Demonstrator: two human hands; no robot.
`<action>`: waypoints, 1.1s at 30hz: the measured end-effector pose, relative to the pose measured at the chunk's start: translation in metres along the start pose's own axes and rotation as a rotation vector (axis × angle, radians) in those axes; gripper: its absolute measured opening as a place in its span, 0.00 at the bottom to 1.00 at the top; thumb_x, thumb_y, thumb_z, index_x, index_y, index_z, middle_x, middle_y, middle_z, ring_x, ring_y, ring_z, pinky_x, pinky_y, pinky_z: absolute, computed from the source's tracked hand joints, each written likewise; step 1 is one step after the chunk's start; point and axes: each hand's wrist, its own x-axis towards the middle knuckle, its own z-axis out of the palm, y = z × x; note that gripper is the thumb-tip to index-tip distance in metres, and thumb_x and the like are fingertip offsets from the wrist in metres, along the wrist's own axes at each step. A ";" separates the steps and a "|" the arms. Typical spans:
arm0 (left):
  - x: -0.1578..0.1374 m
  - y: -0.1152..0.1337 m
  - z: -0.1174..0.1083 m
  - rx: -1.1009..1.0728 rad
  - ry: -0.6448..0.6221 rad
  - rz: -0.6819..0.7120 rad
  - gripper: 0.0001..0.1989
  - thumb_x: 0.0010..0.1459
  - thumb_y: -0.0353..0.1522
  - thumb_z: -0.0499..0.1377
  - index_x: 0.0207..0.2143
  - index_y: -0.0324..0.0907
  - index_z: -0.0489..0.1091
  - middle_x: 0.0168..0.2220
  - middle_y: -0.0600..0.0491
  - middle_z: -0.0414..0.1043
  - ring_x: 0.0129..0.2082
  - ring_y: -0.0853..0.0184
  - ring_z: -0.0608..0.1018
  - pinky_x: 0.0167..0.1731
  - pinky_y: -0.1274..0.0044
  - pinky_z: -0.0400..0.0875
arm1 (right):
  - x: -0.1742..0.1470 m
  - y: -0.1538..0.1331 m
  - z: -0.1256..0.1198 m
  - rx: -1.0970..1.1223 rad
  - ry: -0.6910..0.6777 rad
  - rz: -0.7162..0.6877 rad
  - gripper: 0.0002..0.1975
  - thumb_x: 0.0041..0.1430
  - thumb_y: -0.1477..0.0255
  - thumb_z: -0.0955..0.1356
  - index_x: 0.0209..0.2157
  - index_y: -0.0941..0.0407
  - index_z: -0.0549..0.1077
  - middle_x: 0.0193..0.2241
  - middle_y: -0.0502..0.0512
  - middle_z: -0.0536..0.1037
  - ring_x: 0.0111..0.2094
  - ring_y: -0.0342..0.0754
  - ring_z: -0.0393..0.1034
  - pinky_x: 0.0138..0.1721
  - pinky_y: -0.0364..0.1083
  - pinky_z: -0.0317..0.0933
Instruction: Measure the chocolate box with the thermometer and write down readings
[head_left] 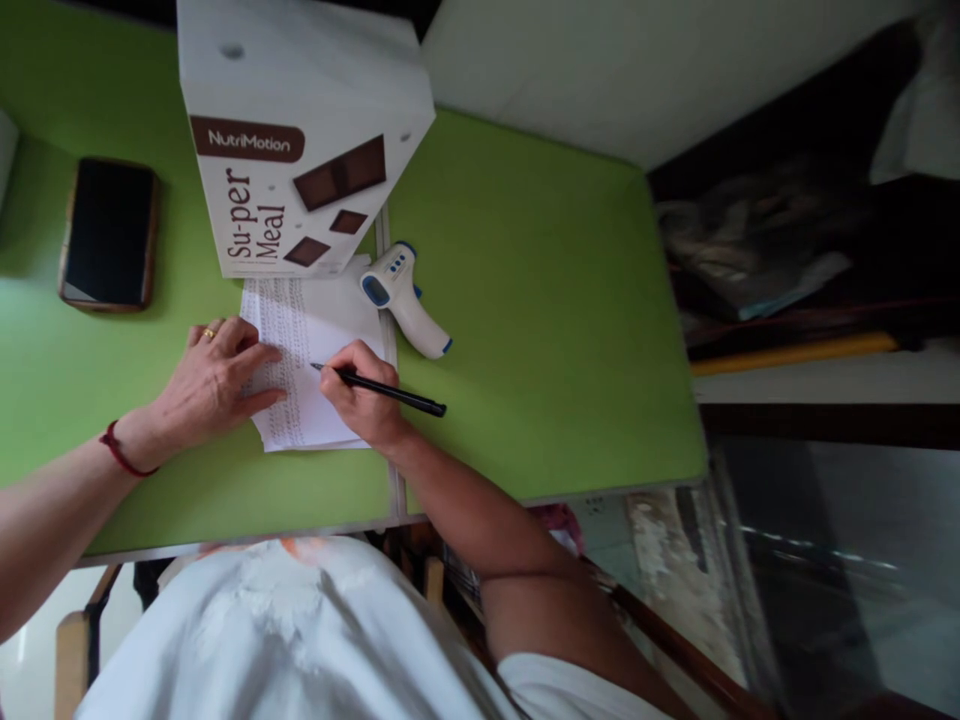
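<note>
White paper [337, 425] lies on the green table, its left part covered in rows of small handwriting. My right hand [365, 395] rests on the sheet, closed around a black pen [397, 393]. The pen's tip meets the paper just right of the written rows. My left hand [217, 378], with a gold ring and a red cord bracelet, lies on the paper's left edge, thumb and fingers apart. It holds nothing. A white and blue infrared thermometer [409, 300] lies beside the paper's upper right corner.
A large white NutriMotion box [300, 110] stands behind the paper, at its top edge. A smartphone [109, 235] lies at the left of the green table [540, 320]. Plastic bags [750, 250] sit on a dark shelf at right.
</note>
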 end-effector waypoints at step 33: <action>-0.001 -0.003 0.003 0.002 0.018 0.010 0.18 0.58 0.42 0.63 0.46 0.41 0.72 0.41 0.44 0.66 0.39 0.54 0.70 0.38 0.64 0.61 | 0.009 0.005 -0.014 -0.121 0.034 -0.228 0.04 0.62 0.71 0.65 0.33 0.54 0.70 0.25 0.47 0.72 0.25 0.40 0.66 0.30 0.41 0.64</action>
